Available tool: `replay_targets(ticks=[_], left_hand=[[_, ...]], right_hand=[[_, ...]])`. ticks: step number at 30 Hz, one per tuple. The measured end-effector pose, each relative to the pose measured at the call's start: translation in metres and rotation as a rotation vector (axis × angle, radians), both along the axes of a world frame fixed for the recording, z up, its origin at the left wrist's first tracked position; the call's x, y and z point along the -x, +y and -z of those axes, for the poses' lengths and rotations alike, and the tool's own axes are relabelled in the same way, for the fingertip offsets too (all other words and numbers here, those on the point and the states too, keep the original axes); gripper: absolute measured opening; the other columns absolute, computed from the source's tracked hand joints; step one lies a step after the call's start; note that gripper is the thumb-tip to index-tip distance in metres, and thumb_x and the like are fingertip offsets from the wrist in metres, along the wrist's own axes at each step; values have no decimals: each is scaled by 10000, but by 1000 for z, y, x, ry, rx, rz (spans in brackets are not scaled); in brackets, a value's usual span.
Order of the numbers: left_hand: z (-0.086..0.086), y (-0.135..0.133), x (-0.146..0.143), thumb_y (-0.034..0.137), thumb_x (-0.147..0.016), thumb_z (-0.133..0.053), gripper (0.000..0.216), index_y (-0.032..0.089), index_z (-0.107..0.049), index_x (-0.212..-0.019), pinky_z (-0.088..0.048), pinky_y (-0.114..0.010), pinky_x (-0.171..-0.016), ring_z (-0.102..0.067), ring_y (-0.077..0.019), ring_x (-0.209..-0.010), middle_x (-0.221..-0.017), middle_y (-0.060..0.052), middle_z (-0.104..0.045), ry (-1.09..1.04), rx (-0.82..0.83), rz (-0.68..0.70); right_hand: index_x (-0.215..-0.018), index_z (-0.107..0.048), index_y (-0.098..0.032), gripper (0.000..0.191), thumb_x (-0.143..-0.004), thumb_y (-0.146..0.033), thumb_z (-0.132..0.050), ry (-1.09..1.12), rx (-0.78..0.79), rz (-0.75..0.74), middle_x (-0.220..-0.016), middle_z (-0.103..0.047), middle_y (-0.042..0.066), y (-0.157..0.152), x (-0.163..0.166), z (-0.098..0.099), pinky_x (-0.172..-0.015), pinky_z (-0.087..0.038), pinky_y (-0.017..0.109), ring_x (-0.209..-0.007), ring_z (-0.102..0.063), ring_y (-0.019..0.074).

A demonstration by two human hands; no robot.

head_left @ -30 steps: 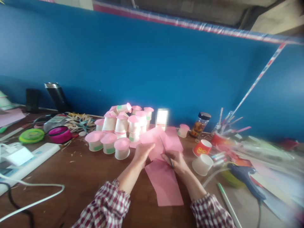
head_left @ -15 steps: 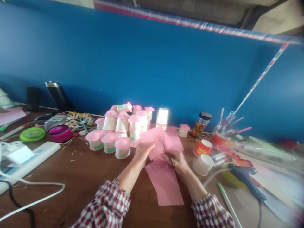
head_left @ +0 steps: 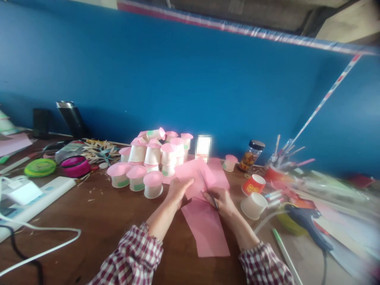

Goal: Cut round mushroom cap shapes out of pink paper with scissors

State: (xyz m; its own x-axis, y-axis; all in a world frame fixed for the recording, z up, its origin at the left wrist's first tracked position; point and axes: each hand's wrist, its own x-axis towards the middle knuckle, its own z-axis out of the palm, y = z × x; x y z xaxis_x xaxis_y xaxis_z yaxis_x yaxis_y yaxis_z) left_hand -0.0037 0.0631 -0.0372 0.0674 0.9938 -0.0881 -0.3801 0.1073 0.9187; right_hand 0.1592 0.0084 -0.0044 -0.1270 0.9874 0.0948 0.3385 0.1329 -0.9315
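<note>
My left hand [head_left: 178,189] is closed on a sheet of pink paper [head_left: 192,176], holding it up off the brown table [head_left: 97,221]. My right hand [head_left: 221,200] grips a pair of dark scissors [head_left: 210,197] whose blades sit at the paper's lower edge. Another pink sheet [head_left: 206,229] lies flat under both hands. Both wrists wear red-and-white checked sleeves.
A pile of white cups with pink tops [head_left: 148,162] stands behind my left hand. A white cup [head_left: 253,206], a red cup [head_left: 252,184], a jar [head_left: 251,155], a pen pot [head_left: 274,170] and a glue gun [head_left: 308,223] sit right. Left: power strip [head_left: 35,200], cables, pink bowl [head_left: 74,167].
The scissor blades reached up into the pink sheet a second ago and now sit lower, near my right hand. Both hands have barely shifted.
</note>
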Motion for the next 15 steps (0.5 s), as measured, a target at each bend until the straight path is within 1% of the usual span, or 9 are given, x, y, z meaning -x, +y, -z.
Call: replay_targets(ticks=[3,7,10,13,15], left_hand=[[0,0,0,362,-605,-759,410,72,-662,-878,-521,-362,-597,-657,-254,-678,-798,-153,-691,-12,0,-5],[1,0,-2,381,-595,-766,438,82,-647,-892,-520,-351,-594,-655,-246,-686,-807,-145,-689,-21,16,-47],[-1,0,-2,400,-600,-760,449,80,-652,-895,-520,-359,-589,-653,-251,-679,-801,-149,-688,-24,16,-28],[-4,-2,-1,398,-601,-758,418,76,-668,-851,-517,-351,-595,-652,-251,-684,-786,-150,-688,3,0,-12],[-6,-3,-1,381,-592,-763,382,79,-675,-808,-513,-341,-590,-652,-250,-680,-766,-143,-690,18,16,-13]], right_hand=[[-586,-564,-143,351,-727,-457,-631,-2,-5,-2,-516,-426,-33,0,0,-1,-437,-276,215,-484,-375,95],[-584,-577,-143,356,-721,-468,-631,1,6,7,-498,-424,-32,0,1,0,-423,-281,214,-469,-369,95],[-626,-603,-140,331,-727,-454,-631,15,15,1,-501,-433,-30,0,1,2,-410,-278,209,-458,-361,91],[-667,-621,-136,328,-725,-458,-634,31,28,-7,-512,-445,-28,2,0,6,-405,-284,206,-455,-361,89],[-682,-626,-136,338,-720,-472,-637,49,36,-11,-520,-457,-28,2,-1,8,-408,-298,207,-457,-372,91]])
